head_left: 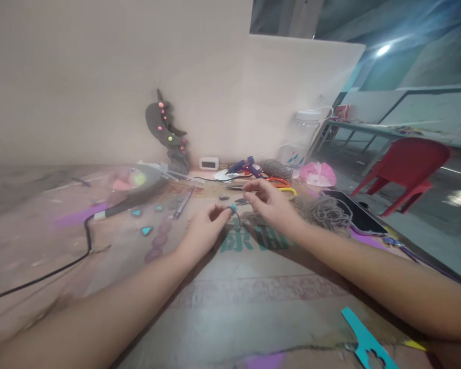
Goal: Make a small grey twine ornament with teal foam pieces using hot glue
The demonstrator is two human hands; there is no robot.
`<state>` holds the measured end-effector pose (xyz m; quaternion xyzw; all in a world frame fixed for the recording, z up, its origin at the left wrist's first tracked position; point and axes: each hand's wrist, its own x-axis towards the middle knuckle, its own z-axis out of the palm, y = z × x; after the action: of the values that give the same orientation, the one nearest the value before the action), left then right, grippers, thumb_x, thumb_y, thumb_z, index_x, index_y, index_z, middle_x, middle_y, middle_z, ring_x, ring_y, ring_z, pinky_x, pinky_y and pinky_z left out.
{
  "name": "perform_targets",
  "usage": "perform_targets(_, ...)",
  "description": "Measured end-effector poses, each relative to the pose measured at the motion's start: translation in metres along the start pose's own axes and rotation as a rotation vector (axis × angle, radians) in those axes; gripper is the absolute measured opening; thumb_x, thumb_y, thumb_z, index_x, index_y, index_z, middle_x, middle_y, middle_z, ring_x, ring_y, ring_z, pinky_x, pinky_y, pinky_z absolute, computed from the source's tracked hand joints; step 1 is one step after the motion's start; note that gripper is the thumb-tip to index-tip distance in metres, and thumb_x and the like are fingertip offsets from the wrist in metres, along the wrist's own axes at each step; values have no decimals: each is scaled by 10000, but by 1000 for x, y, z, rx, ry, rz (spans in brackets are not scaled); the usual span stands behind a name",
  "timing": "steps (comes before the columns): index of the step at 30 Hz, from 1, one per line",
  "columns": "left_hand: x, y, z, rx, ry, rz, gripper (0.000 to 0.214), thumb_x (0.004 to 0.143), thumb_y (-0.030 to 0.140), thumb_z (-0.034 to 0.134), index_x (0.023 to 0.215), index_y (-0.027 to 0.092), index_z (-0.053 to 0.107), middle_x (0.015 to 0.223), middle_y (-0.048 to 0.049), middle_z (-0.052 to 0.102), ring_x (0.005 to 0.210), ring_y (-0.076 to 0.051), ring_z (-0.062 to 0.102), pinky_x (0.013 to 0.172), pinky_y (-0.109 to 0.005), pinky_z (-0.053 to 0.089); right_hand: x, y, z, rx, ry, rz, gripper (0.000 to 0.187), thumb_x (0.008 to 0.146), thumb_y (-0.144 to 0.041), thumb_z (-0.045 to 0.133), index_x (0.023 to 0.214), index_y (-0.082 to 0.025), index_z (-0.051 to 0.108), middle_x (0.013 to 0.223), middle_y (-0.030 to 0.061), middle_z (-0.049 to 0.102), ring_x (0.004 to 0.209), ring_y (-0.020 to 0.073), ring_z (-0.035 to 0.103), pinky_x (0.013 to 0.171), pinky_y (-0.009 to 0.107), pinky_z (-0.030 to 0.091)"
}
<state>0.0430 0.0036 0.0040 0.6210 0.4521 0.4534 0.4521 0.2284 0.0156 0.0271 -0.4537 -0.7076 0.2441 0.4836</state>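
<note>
Out in front, above the cardboard [253,287], the left hand [204,228] pinches a small teal bit [233,208], maybe with a dark thread [238,220], and the right hand [269,203] is half open just right of it.

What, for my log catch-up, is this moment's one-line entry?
left hand: pinches teal piece | right hand: open, beside it | near: twine, scissors, glue gun

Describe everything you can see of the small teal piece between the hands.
The teal piece is tiny and blurred, so shape and material are unclear. The left hand pinches it at the fingertips, above the printed cardboard. A thin dark strand curves down from it. The right hand is close beside it, fingers loosely spread; contact cannot be told.
</note>
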Motion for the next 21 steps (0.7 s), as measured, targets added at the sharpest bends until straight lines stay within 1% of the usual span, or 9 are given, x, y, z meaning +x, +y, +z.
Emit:
perform_targets(2,1,-2,0,4,-6,-2,245,815,422,611,831,179,634,817,-32,673,793,-190,602,748,-298,432,13,1,-17,-70,28,-6,223,877,-412,598,892,-190,598,809,4,621,603,110,515,582,259,439)
perform_targets(4,1,-5,1,11,-7,6,248,813,425,608,831,179,636,829,-39,676,803,-197,606,756,-305,433,27,8,-35,-164,23,32,265,891,-433,580,791,-187,585,701,-12,596,598,119,524,604,265,437)
perform_targets(6,2,-7,1,23,-1,18,242,813,418,605,825,178,637,828,-42,677,806,-201,608,759,-310,434,40,20,-50,-271,19,101,289,904,-427,574,758,-179,599,701,4,631,643,141,580,645,272,462)
perform_targets(8,3,-8,1,34,1,20,241,820,414,595,821,177,638,819,-44,678,801,-204,610,756,-313,434,53,35,-60,-369,60,187,205,911,-349,582,899,-158,654,872,56,718,782,176,667,727,283,508)
perform_targets(10,3,-8,2,38,-7,15,247,827,414,587,830,174,644,826,-48,684,805,-205,616,760,-314,436,66,48,-65,-523,43,220,271,905,-303,608,1114,-137,656,1131,112,723,972,206,689,848,297,521)
perform_targets(12,3,-9,2,35,-15,16,251,829,415,586,840,173,650,838,-51,691,813,-205,622,763,-312,438,80,59,-65,-589,3,227,397,873,-285,660,1240,-135,628,1268,138,684,1068,234,679,909,311,514)
perform_targets(15,4,-11,2,26,-14,23,249,827,418,595,841,176,650,839,-50,695,806,-202,622,754,-307,438,103,71,-57,-619,-71,221,510,807,-277,744,1288,-160,622,1293,125,683,1118,249,670,942,303,504)
perform_targets(17,4,-12,3,22,-11,16,247,826,418,597,835,175,645,827,-48,690,794,-200,615,741,-306,433,118,79,-48,-637,-103,235,508,777,-292,778,1246,-148,649,1244,129,710,1106,261,678,936,305,507)
perform_targets(21,4,-10,3,39,-16,-8,250,832,414,589,828,170,639,793,-40,665,758,-189,589,703,-297,414,139,97,-28,-646,-109,286,405,765,-328,791,1109,-131,707,1100,129,759,1012,268,709,869,307,535)
